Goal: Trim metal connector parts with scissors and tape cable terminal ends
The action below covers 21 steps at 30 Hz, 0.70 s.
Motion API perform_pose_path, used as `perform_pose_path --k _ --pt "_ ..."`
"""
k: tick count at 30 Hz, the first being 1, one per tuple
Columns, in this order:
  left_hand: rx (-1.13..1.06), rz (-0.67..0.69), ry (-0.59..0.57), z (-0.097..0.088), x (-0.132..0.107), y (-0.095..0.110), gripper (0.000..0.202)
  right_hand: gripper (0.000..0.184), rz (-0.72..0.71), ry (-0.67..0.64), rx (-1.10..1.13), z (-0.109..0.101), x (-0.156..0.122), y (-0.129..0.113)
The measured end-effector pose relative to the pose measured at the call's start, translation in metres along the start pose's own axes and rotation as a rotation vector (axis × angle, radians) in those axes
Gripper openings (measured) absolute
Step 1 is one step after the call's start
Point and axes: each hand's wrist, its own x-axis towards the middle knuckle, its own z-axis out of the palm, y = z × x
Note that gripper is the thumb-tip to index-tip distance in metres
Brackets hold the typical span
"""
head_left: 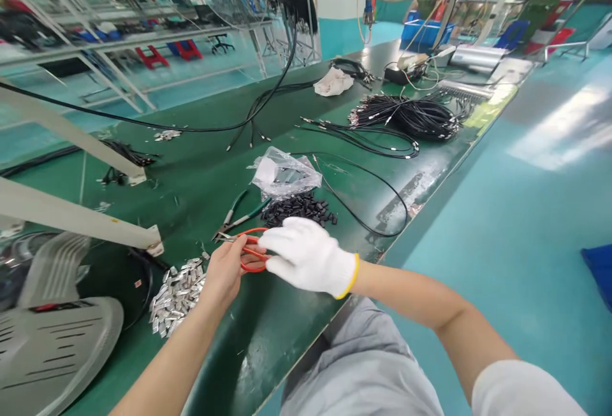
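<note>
Two hands meet at orange-handled scissors above the near edge of a green workbench.

Head view: The bare left hand (pixel 228 268) has its fingers closed around the scissors (pixel 257 254), whose blades point left. The right hand (pixel 306 255), in a white glove with a yellow cuff, lies over the handles; its fingertips meet them, but blur hides whether they grip.

The scissors are held over the workbench (pixel 272 327), with a strip of green surface between the hands and the near edge. That edge slants from bottom centre to upper right, and turquoise floor (pixel 516 225) opens broadly beyond it.

Room is tighter ahead and to the left. Green-handled pliers (pixel 225 227) lie just beyond the left hand; a heap of black pieces (pixel 299 211) sits just past the glove, with a clear plastic bag (pixel 287 174) behind it. Silvery metal pieces (pixel 176 295) are piled beside the left forearm, near a slanting white post (pixel 86 217). Farther right, one loop of black cable (pixel 407 212) curves close to the edge.
</note>
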Motion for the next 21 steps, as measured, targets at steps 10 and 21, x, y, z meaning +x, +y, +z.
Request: perform_pose_path --k 10,21 --pt "0.127 -0.016 -0.097 -0.027 -0.007 0.014 0.054 0.051 0.811 0.063 -0.431 -0.101 -0.057 0.179" --pt "0.874 0.649 -0.028 -0.02 -0.048 -0.004 0.039 0.039 1.019 -0.09 -0.486 -0.094 -0.134 0.186"
